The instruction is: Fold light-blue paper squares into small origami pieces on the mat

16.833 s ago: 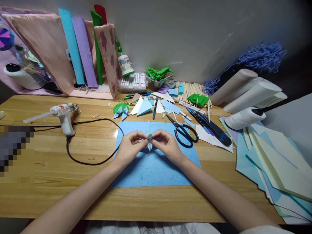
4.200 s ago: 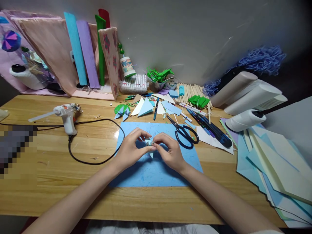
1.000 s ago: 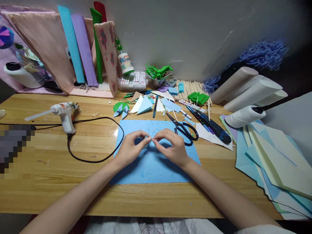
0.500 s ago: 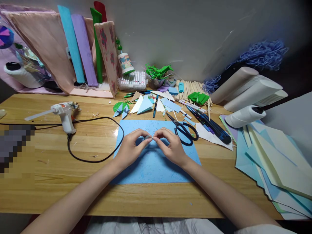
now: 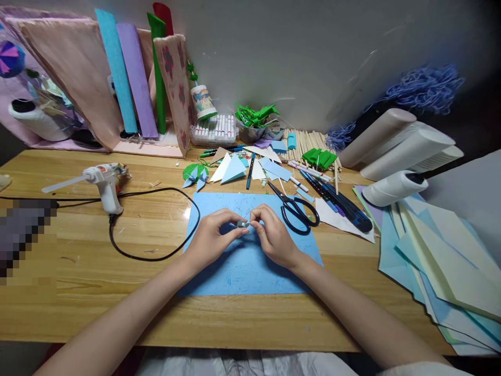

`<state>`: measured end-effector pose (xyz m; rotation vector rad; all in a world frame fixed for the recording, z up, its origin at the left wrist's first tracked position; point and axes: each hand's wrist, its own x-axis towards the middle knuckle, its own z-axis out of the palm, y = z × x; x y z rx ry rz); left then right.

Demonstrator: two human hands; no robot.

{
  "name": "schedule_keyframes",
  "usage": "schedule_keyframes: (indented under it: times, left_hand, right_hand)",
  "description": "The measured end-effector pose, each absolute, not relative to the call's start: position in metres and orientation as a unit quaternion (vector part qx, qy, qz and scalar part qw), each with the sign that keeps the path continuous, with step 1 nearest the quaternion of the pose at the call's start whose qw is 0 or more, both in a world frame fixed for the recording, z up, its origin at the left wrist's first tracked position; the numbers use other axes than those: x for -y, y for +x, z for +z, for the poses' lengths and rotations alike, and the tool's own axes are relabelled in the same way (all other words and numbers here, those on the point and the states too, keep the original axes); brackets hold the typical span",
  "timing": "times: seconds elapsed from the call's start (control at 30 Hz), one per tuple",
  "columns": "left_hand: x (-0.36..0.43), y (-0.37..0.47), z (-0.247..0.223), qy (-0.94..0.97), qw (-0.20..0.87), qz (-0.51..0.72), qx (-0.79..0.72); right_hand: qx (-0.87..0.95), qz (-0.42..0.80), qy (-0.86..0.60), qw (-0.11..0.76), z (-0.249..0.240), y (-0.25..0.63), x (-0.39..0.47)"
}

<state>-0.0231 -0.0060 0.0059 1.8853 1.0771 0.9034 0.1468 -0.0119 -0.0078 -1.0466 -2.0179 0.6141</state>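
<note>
Above a blue sheet point(image 5: 250, 271), my left hand point(image 5: 213, 234) pinches a small pale blue-grey folded piece point(image 5: 242, 224) between thumb and fingertips. The piece looks like paper, but its exact shape is too small to tell. My right hand point(image 5: 274, 235) has its thumb and forefinger closed at the right end of that same piece. Just right of my right hand lie black-handled scissors point(image 5: 299, 214), partly on the blue sheet. A green round piece with light blue paper petals point(image 5: 195, 177) rests behind the sheet's left corner.
A white glue gun point(image 5: 106, 188) with a looping black cord stands left. Behind are folded paper pieces point(image 5: 235, 169), pens, a marker box point(image 5: 213, 130) and wooden sticks. Paper stacks point(image 5: 450, 256) and white rolls point(image 5: 395, 188) occupy the right side.
My right hand has shifted slightly right, so the fingertips of both hands are a little farther apart. More of the small piece shows between them.
</note>
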Motion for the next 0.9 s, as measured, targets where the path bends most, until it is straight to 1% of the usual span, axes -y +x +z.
schedule_keyframes:
  times: [0.2, 0.33, 0.4, 0.6, 0.73, 0.83, 0.9]
  left_hand:
    - [0.006, -0.022, 0.007, 0.729, 0.39, 0.358, -0.434]
    - [0.006, -0.023, 0.006, 0.704, 0.4, 0.371, -0.455]
    - [0.006, -0.024, 0.007, 0.685, 0.405, 0.388, -0.465]
    - [0.004, -0.031, 0.02, 0.629, 0.379, 0.448, -0.509]
    - [0.012, -0.031, 0.026, 0.634, 0.395, 0.447, -0.492]
    - [0.022, -0.027, 0.022, 0.654, 0.352, 0.476, -0.471]
    - [0.026, -0.026, 0.017, 0.683, 0.312, 0.487, -0.445]
  right_hand:
    - [0.786, 0.252, -0.417, 0.381, -0.008, 0.147, 0.012]
    - [0.758, 0.27, -0.446, 0.391, -0.006, 0.146, 0.011]
    - [0.736, 0.277, -0.469, 0.402, -0.006, 0.146, 0.011]
    - [0.679, 0.298, -0.514, 0.43, -0.01, 0.148, 0.004]
    - [0.698, 0.284, -0.489, 0.439, 0.005, 0.129, -0.022]
    - [0.728, 0.25, -0.445, 0.457, 0.02, 0.093, -0.058]
    - [0.754, 0.226, -0.419, 0.452, 0.025, 0.062, -0.084]
